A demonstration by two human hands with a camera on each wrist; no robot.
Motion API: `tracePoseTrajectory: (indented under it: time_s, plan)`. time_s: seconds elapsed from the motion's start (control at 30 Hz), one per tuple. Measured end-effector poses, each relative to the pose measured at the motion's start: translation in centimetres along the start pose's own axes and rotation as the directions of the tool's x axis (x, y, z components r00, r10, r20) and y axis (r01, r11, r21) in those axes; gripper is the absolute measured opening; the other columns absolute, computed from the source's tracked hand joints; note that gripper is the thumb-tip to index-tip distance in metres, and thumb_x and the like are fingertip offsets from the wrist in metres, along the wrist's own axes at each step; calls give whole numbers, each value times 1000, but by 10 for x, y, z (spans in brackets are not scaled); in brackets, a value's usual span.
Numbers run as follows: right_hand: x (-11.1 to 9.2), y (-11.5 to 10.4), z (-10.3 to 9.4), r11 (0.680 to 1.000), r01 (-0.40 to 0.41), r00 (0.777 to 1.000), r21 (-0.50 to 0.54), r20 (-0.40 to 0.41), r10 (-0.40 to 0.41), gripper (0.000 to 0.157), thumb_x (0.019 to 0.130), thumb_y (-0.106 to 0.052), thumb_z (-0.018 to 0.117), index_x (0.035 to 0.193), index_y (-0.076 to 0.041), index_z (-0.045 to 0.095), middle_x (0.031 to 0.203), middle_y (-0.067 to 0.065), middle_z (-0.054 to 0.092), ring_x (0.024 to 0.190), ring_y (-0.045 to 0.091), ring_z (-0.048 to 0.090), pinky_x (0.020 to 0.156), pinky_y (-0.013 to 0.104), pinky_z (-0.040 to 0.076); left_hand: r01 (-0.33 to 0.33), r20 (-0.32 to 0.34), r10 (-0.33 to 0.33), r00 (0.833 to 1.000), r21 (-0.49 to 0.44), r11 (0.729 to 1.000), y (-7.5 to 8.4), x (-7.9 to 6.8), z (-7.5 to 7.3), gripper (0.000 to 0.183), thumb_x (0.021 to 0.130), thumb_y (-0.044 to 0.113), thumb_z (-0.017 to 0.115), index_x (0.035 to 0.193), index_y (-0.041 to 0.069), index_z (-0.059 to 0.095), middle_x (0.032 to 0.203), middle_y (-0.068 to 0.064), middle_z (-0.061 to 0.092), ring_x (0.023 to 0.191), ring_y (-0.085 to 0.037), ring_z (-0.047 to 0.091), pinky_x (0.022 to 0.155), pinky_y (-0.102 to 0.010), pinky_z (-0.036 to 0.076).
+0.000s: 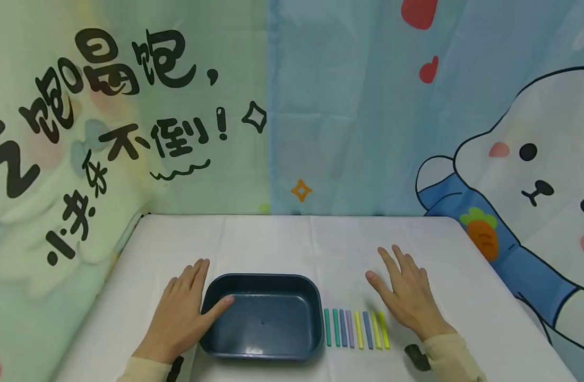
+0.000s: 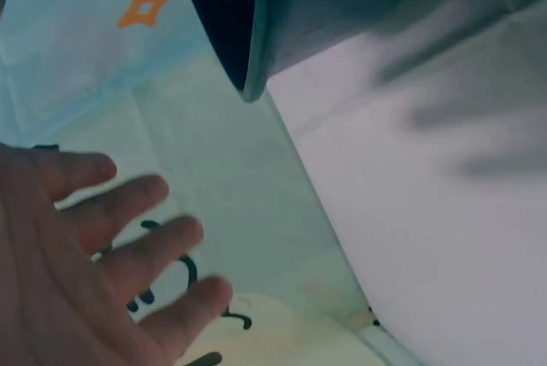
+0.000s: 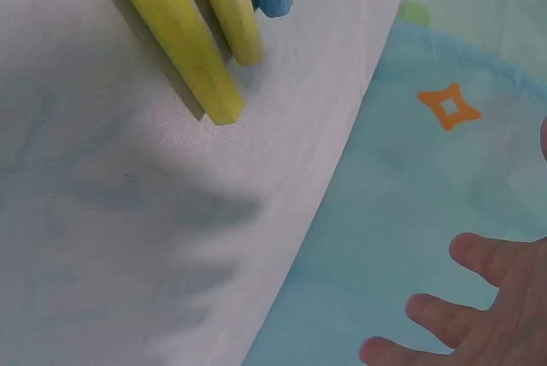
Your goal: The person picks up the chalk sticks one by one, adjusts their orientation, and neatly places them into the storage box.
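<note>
A dark blue rectangular tray (image 1: 260,354) lies on the white table. My left hand (image 1: 182,313) hovers at its left side, fingers straight, thumb over the rim. In the left wrist view the hand (image 2: 94,255) holds nothing, and the tray's corner (image 2: 256,67) shows above it. Right of the tray, several chalk-like sticks stand in a row: green (image 1: 327,327), purple (image 1: 350,329), blue (image 1: 368,330) and yellow (image 1: 384,330). Beyond the row's right end my right hand (image 1: 411,297) is spread and holds nothing. The right wrist view shows its fingers apart from the nearest yellow stick (image 3: 184,37).
The white tablecloth (image 1: 268,244) covers the table up to its back edge. Behind hangs a printed curtain (image 1: 340,132) with lettering and a cartoon animal. A dark strap (image 1: 417,357) sits at the right wrist.
</note>
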State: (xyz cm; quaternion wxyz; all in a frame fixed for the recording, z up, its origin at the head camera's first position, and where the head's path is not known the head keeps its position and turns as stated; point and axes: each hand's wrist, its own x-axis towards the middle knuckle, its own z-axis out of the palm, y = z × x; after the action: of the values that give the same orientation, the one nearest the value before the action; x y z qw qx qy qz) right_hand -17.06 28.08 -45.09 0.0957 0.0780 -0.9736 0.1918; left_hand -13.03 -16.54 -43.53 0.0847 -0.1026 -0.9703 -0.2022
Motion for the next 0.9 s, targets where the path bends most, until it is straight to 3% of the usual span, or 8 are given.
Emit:
tracePoseTrajectory:
  time_s: [0.2,0.4,0.67,0.9]
  plan:
    - [-5,-2,-4,999,17,1000,48,-20,-16,73,104,-49,49,155,1,34,155,37,29,137,59,29,108,74,23,-20,30,20,999,2,1000,-3,-21,0,106,86,77,57,159,4,31,160,-16,36,146,-40,32,116,-61,26]
    - [-8,-3,-6,996,-19,1000,93,6,18,75,104,-51,49,156,1,32,155,34,30,137,57,32,106,74,28,-11,22,11,1000,20,1000,-6,-37,14,112,80,77,65,157,2,34,157,-17,41,141,-39,40,110,-60,36]
    - [-14,-5,-13,989,-101,989,110,116,88,78,104,-56,44,155,3,32,152,33,33,136,53,36,104,72,34,41,67,-40,997,-14,999,-8,-42,31,114,78,80,65,155,0,37,154,-18,44,136,-37,47,106,-61,41]
    - [-21,-7,-24,977,-169,976,127,162,148,76,103,-58,47,149,2,43,141,28,51,121,46,56,92,63,49,17,50,-16,999,-26,1000,-11,-47,36,109,81,75,66,153,-4,40,150,-20,48,134,-37,50,105,-58,43]
